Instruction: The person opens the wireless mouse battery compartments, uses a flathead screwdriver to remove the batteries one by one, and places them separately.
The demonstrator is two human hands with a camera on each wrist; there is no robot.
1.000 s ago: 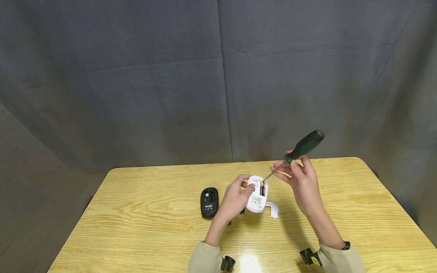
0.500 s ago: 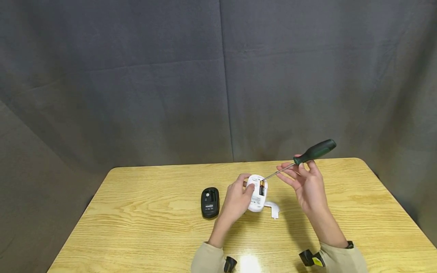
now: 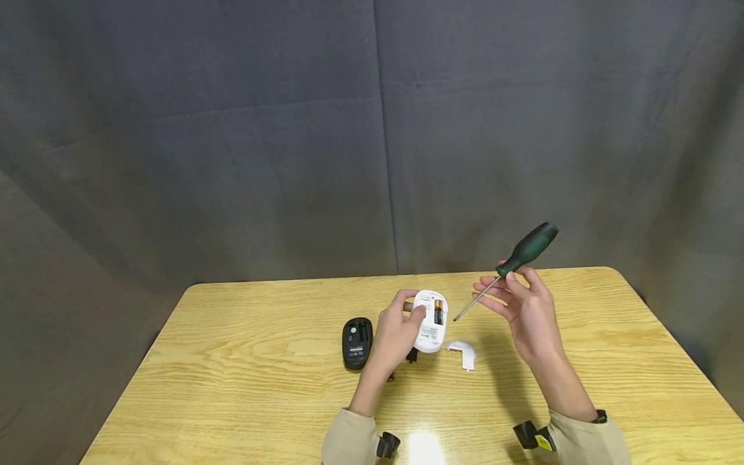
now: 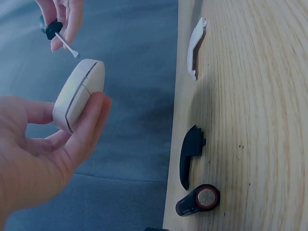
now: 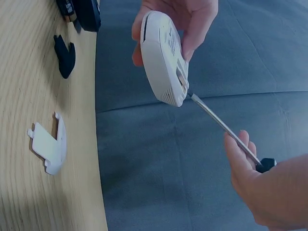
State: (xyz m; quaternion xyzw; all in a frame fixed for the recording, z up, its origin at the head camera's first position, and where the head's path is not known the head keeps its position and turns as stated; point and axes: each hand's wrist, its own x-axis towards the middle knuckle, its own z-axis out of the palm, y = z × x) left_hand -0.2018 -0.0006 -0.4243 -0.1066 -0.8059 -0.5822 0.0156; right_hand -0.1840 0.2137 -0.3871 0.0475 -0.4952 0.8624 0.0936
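My left hand (image 3: 396, 332) grips a white computer mouse (image 3: 431, 332) above the table, underside toward me, thumb on its base. A battery (image 3: 438, 312) sits in the mouse's uncovered compartment. With my right hand (image 3: 531, 316) I hold a screwdriver (image 3: 529, 247) by the front of its dark green handle, between thumb and fingers. Its metal shaft slants down left, and the flat tip stands apart from the mouse in the head view. On the table below lies a white battery cover (image 4: 195, 48).
A black mouse (image 3: 357, 344), underside up with its battery slot uncovered, lies left of my left hand. A black battery cover (image 4: 188, 154) and a loose battery (image 4: 198, 199) are on the table (image 3: 261, 387), partly hidden by my left arm in the head view.
The screwdriver tip has come away from the battery compartment, where it was against the battery. The white mouse has moved slightly left and up, and the screwdriver handle has tilted.
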